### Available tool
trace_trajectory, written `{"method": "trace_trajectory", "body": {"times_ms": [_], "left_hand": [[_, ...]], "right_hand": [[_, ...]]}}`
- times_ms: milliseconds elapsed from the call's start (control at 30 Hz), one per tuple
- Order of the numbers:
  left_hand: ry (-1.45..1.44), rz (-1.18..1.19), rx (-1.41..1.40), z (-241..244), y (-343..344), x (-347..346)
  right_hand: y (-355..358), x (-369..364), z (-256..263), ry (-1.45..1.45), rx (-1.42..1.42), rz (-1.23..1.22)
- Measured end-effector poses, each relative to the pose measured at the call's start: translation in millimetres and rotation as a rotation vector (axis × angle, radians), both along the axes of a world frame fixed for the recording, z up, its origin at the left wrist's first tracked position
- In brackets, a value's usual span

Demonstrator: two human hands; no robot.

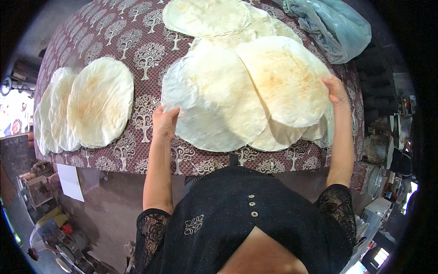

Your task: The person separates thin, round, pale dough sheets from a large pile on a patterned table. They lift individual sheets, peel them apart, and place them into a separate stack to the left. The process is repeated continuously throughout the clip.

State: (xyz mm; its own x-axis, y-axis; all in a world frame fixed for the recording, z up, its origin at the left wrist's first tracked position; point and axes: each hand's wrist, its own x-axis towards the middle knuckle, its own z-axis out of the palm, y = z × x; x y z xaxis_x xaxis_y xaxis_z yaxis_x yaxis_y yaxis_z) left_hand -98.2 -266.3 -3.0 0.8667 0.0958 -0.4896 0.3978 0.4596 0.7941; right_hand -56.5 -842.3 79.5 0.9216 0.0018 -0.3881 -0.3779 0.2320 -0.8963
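Note:
My left hand point(165, 121) grips the left edge of a large round flatbread point(212, 99), thumb on top. My right hand point(335, 89) pinches the right edge of another browned flatbread point(287, 80), which overlaps the first and appears raised at its lower rim. Beneath both, more thin flatbreads point(279, 135) stick out toward my body. Farther back lies a pale flatbread point(207, 17), also overlapping others. The fingers of both hands are partly hidden under the bread.
A tablecloth point(149, 61) with a tree pattern covers the table. At left, several overlapping flatbreads point(101, 102) rest near its edge. A crumpled translucent plastic bag point(337, 30) lies at the back right. A white sheet point(70, 181) hangs below the table's front edge.

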Motion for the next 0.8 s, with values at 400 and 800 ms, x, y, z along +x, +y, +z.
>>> {"method": "trace_trajectory", "body": {"times_ms": [400, 800], "left_hand": [[-0.03, -0.016, -0.005, -3, 2, -5], [-0.08, -0.086, -0.366, -17, 23, -9]], "right_hand": [[24, 49, 182, -0.648, -1.128, 0.07], [222, -54, -24, -1.215, -0.991, 0.569]]}}
